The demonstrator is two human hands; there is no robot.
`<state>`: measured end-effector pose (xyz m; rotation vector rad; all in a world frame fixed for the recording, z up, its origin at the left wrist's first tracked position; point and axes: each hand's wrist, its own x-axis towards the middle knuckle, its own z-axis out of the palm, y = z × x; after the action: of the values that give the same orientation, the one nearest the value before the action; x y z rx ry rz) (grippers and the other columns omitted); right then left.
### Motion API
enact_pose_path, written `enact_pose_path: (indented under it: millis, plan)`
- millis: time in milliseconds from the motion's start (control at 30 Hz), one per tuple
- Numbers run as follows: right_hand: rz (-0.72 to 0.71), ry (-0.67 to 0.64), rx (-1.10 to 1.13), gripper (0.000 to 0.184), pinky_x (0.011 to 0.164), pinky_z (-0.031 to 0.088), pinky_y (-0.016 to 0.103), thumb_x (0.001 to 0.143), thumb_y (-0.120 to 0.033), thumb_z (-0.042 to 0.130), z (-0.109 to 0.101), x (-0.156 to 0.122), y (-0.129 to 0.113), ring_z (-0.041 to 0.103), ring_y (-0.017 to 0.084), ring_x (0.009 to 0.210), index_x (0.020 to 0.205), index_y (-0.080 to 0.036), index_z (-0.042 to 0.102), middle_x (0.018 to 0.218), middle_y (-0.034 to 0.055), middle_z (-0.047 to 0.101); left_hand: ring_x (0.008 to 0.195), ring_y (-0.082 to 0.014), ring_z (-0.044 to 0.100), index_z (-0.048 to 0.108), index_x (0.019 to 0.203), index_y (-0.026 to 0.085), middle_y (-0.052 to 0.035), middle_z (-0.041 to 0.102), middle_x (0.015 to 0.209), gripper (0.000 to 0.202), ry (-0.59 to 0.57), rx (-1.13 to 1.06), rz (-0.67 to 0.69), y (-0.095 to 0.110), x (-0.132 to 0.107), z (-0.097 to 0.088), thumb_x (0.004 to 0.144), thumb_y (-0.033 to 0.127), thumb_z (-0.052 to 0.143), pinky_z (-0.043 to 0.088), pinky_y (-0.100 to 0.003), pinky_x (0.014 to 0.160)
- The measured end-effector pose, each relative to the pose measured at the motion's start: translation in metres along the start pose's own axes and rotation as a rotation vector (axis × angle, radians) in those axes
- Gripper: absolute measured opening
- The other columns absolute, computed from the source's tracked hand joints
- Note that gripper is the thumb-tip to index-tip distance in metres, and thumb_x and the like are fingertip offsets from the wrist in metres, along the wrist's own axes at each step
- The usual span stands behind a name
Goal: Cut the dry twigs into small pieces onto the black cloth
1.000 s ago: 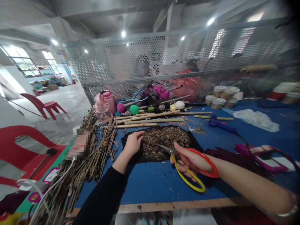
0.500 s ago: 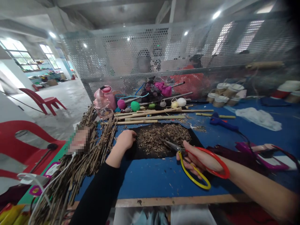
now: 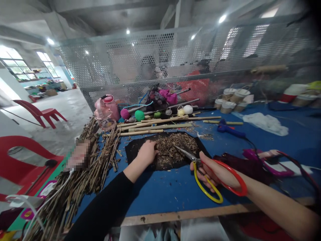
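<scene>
My right hand [image 3: 209, 172] is closed around a pair of scissors [image 3: 188, 154] with one red and one yellow loop handle. The blades point left, over the right part of a heap of brown chopped plant bits [image 3: 173, 150]. Under the heap lies a black cloth [image 3: 132, 147]. At the heap's left edge, my left hand [image 3: 147, 154] reaches in with curled fingers, thumb and fingertips against the bits. The back of the hand hides most of the fingers, and what they hold cannot be made out.
Bundles of dry twigs [image 3: 107, 150] cover the left end of the blue table [image 3: 155, 197]. Bamboo sticks [image 3: 160, 127], yarn balls [image 3: 139, 115] and a pink bottle [image 3: 110, 107] stand behind. On the right are a blue glue gun [image 3: 230, 131] and a plastic bag [image 3: 265, 123].
My left hand has moved right, from the cloth's left edge onto the heap. The scissors stay over the heap in my right hand. The whole view has shifted a little.
</scene>
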<state>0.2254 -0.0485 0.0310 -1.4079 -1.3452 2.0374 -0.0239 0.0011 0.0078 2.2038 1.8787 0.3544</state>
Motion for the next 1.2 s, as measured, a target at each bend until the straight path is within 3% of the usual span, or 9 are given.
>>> enact_pose_path:
  millis: [200,300,400,533,700,867,1000,1100,1200]
  plan:
    - [-0.012,-0.005,0.034,0.062,0.038,0.036,0.019,0.072,-0.078,0.026,-0.006,0.000,0.005,0.039,0.006,0.037,0.084,-0.020,0.045,0.052,-0.0066,0.042,0.103,-0.0198,0.055,0.057,0.116,0.016,-0.0100,0.057,0.112,0.039,0.105,-0.147,0.087,-0.006,0.019,-0.009,0.080,0.029,0.051,0.040,-0.029,0.094]
    - [-0.004,-0.018,0.054,0.063,0.037,0.036,0.019,0.072,-0.079,0.026,-0.009,0.002,0.004,0.040,0.007,0.037,0.086,-0.021,0.045,0.053,-0.0065,0.042,0.101,-0.0230,0.055,0.058,0.116,0.017,-0.0111,0.056,0.112,0.048,0.127,-0.122,0.048,0.009,0.013,-0.007,0.080,0.047,0.049,0.041,-0.032,0.091]
    - [-0.001,-0.022,0.058,0.063,0.037,0.036,0.019,0.072,-0.079,0.026,-0.009,0.004,0.004,0.040,0.007,0.037,0.087,-0.021,0.045,0.052,-0.0064,0.042,0.099,-0.0284,0.053,0.055,0.119,0.019,-0.0129,0.053,0.112,0.069,0.169,-0.011,-0.022,0.031,0.007,0.003,0.070,0.067,0.049,0.043,-0.038,0.083]
    - [-0.033,0.010,0.080,0.063,0.037,0.038,0.021,0.074,-0.077,0.024,-0.009,0.005,0.003,0.040,0.008,0.037,0.094,-0.021,0.045,0.053,-0.0060,0.043,0.102,-0.0246,0.049,0.055,0.116,0.028,-0.0071,0.055,0.109,0.045,0.212,0.089,0.181,0.050,0.008,0.016,0.077,0.050,0.055,0.039,-0.037,0.084]
    - [-0.035,0.004,0.126,0.062,0.039,0.039,0.021,0.075,-0.076,0.024,-0.015,0.000,0.003,0.040,0.008,0.038,0.100,-0.022,0.044,0.053,-0.0063,0.042,0.094,-0.0207,0.052,0.065,0.098,0.026,-0.0034,0.063,0.095,0.020,0.179,0.110,0.253,0.036,0.016,0.015,0.082,0.033,0.055,0.038,-0.036,0.081]
    - [0.011,-0.026,0.051,0.063,0.037,0.038,0.019,0.074,-0.077,0.025,-0.014,0.001,0.001,0.040,0.007,0.037,0.092,-0.021,0.046,0.052,-0.0062,0.042,0.093,-0.0206,0.051,0.066,0.099,0.024,-0.0052,0.064,0.096,0.024,0.208,0.066,0.169,0.015,0.010,0.011,0.085,0.034,0.049,0.040,-0.034,0.082]
    - [0.094,-0.035,-0.044,0.066,0.037,0.038,0.019,0.073,-0.079,0.020,-0.004,0.005,-0.007,0.042,0.007,0.037,0.083,-0.019,0.048,0.051,-0.0050,0.043,0.111,-0.0246,0.043,0.060,0.113,0.025,-0.0079,0.052,0.122,0.034,0.242,0.038,0.105,0.014,-0.005,0.011,0.088,0.035,0.040,0.039,-0.039,0.090]
    - [0.176,-0.045,-0.138,0.070,0.035,0.038,0.019,0.072,-0.080,0.017,0.004,0.008,-0.019,0.043,0.008,0.037,0.081,-0.018,0.050,0.051,-0.0030,0.046,0.121,-0.0298,0.035,0.050,0.125,0.025,-0.0107,0.038,0.136,0.045,0.234,-0.004,0.021,0.016,-0.014,0.010,0.083,0.042,0.045,0.037,-0.044,0.094]
    - [0.232,-0.063,-0.209,0.073,0.037,0.042,0.022,0.069,-0.082,0.017,0.008,0.015,-0.035,0.047,0.010,0.040,0.080,-0.018,0.051,0.052,-0.0004,0.050,0.122,-0.0306,0.035,0.044,0.130,0.023,-0.0131,0.035,0.137,0.059,0.232,-0.068,0.020,0.016,-0.016,0.013,0.076,0.043,0.057,0.036,-0.044,0.096]
